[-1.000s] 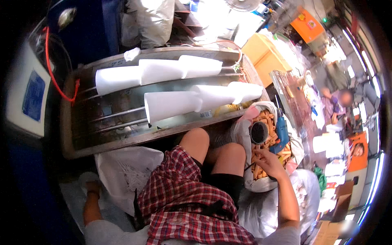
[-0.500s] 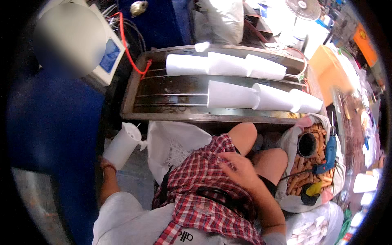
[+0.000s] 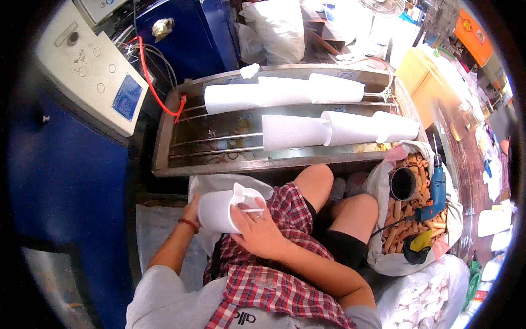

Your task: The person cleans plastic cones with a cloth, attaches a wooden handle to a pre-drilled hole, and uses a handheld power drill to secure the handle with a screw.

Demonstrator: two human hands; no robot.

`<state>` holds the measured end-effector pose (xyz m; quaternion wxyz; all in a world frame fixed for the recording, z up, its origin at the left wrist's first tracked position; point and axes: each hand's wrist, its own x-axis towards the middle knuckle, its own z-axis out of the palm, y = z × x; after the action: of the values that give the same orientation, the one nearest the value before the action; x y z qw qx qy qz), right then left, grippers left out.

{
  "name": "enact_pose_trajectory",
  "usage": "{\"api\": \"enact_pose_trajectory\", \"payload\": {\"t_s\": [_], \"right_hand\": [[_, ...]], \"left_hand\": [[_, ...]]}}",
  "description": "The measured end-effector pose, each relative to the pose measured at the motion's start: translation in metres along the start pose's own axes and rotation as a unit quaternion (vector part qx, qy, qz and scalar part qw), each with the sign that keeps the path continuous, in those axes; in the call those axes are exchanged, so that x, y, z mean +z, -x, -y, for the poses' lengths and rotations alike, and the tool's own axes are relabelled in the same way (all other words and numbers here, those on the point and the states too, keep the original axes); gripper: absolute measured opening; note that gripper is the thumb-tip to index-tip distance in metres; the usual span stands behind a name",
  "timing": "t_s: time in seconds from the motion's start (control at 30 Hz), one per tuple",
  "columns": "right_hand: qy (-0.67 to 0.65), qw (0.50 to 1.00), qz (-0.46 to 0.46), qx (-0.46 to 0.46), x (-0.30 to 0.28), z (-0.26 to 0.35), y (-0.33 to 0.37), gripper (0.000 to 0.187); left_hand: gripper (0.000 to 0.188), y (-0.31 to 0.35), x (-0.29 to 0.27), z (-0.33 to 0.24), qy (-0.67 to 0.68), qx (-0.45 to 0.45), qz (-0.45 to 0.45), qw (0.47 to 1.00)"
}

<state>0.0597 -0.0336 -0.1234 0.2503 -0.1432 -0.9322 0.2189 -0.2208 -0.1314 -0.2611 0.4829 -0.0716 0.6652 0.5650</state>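
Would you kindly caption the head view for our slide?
Seated person's left hand and right hand hold a white paper cone before a steel trough.

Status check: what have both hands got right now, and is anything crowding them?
Left hand and right hand both gripping the white paper cone over the lap. Steel tray of cones just ahead. Nothing between.

- White paper rolls are lying across the metal trough, blocking its right and far parts; its near-left rods are lying bare.
- A blue machine is walling the left.
- A sack of cardboard tubes carrying a blue drill is crowding the right knee.
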Motion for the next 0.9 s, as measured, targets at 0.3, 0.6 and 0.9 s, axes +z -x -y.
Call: {"api": "enact_pose_trajectory", "payload": {"t_s": [0.3,0.6,0.9], "right_hand": [[-0.029,0.998,0.033,-0.052,0.007,0.002,-0.008,0.068],[0.031,0.999,-0.015,-0.007,-0.025,-0.009,-0.005,0.055],[0.133,0.878,-0.067,0.455,-0.145,-0.063,0.085,0.042]], "left_hand": [[0.058,-0.009,-0.023,0.043,0.049,-0.028,0.062,0.996],[0.055,0.017,0.036,-0.019,0.086,0.096,0.136,0.982],[0.060,-0.073,0.108,-0.148,0.054,0.354,-0.116,0.926]]}}
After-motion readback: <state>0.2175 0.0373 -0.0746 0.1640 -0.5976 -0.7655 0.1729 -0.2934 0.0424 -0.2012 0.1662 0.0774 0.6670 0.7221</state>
